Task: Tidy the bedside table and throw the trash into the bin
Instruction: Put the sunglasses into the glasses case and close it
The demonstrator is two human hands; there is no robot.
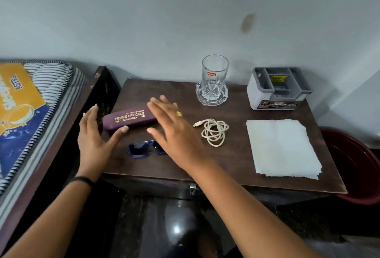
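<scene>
Both hands are being held open with fingers straight, and nothing is being gripped: the left hand (92, 136) is being kept at the left end of the maroon spectacle case (128, 119), thumb near its front edge, while the right hand (174, 130) is being spread over the case's right end, apparently so that the case can be taken from both ends. The case is lying centre-left in the frame on the bedside table (236, 161), with the blue sunglasses (139, 148) just below it, probably meant to go inside. The likely trash, a white paper sheet (281, 146), is lying on the table's right side, close to the dark red bin (357, 165) at the frame's right edge. The bin is being largely hidden by the tabletop and cut off by the frame, so its contents cannot be told; part of the sunglasses is being covered by the right hand, and whether that hand is touching the case cannot be made out.
</scene>
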